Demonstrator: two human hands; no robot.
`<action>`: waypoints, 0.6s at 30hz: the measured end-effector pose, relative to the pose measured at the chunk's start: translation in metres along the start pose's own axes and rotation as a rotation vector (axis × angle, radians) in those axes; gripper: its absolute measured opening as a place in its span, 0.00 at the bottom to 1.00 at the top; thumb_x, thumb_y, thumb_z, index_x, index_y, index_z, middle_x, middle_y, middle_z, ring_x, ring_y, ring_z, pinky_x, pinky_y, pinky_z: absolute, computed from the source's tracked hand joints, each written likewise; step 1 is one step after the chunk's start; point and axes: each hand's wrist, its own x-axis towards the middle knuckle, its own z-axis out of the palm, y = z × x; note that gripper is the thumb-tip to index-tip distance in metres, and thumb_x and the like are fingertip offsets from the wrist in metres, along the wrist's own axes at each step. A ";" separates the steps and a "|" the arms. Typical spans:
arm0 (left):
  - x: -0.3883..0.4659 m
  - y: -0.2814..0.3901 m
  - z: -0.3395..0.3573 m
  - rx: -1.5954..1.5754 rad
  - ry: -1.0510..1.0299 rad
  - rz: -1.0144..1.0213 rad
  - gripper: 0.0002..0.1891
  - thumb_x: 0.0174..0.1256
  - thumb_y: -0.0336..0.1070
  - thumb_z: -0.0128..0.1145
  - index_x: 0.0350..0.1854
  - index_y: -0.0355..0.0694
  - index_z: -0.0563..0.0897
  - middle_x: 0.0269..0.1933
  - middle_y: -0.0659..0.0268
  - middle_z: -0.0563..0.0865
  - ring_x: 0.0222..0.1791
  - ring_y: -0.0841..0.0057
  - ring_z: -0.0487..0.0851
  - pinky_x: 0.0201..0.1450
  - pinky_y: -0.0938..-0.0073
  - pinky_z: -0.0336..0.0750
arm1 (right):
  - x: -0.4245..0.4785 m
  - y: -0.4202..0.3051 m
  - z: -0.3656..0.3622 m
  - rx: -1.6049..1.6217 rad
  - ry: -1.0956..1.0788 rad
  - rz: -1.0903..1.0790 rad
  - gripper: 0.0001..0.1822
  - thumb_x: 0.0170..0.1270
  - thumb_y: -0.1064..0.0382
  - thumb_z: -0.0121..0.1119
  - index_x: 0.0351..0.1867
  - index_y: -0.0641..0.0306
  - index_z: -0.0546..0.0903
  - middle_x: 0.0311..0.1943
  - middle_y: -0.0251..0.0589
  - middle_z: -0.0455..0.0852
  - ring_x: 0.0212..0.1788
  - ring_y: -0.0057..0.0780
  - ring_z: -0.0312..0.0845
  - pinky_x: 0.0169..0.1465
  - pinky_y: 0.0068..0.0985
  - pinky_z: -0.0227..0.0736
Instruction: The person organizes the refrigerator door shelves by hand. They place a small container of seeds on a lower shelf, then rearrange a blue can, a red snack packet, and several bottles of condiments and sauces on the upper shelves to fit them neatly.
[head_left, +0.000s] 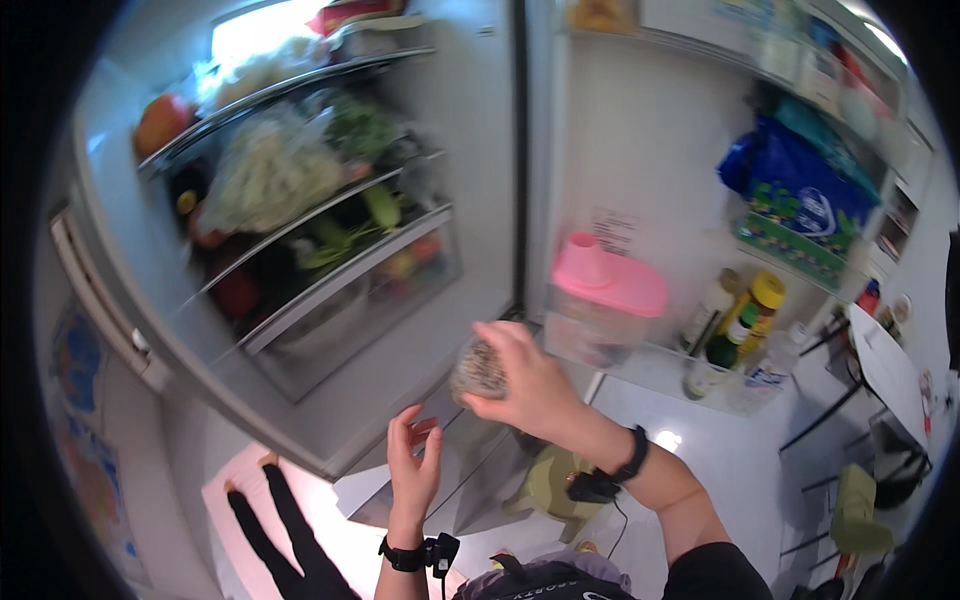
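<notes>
My right hand (529, 379) grips a small clear container (478, 373) of speckled, grain-like contents in front of the open refrigerator (480, 135). Blur hides what exactly is inside it. Lower and to the left, my left hand (414, 461) is raised with its fingers apart and curved, holding nothing. Each of my wrists wears a black band with a small device. On the refrigerator's middle shelf lies a plastic bag of pale produce (274, 176) beside leafy greens (360, 131). Below them are green vegetables (337, 240) and a clear drawer (360, 300).
The refrigerator door (637, 127) stands open at right, its bins holding a pink-lidded container (611, 285), bottles (727, 337) and a blue bag (795, 180). Beneath my right arm is a green stool (555, 487). Another person's legs (285, 525) extend over a pink mat (232, 517).
</notes>
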 end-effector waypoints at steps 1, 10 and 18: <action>0.007 0.008 0.017 -0.023 -0.059 0.018 0.20 0.67 0.26 0.57 0.60 0.34 0.72 0.59 0.57 0.75 0.52 0.70 0.84 0.49 0.73 0.80 | -0.012 0.000 -0.032 -0.078 0.099 -0.027 0.41 0.46 0.56 0.74 0.62 0.61 0.68 0.56 0.50 0.73 0.55 0.51 0.75 0.55 0.39 0.75; 0.023 0.071 0.164 -0.179 -0.508 0.349 0.22 0.65 0.27 0.60 0.60 0.36 0.73 0.59 0.54 0.75 0.52 0.66 0.83 0.53 0.69 0.78 | -0.069 0.048 -0.187 -0.712 0.469 0.081 0.37 0.46 0.60 0.75 0.58 0.64 0.69 0.56 0.50 0.74 0.54 0.50 0.76 0.51 0.37 0.78; 0.025 0.082 0.195 -0.187 -0.527 0.310 0.22 0.66 0.28 0.59 0.61 0.37 0.72 0.59 0.56 0.75 0.52 0.67 0.83 0.53 0.68 0.78 | -0.075 0.117 -0.149 -0.627 0.216 0.412 0.35 0.56 0.56 0.68 0.62 0.66 0.66 0.62 0.56 0.67 0.57 0.58 0.73 0.54 0.41 0.76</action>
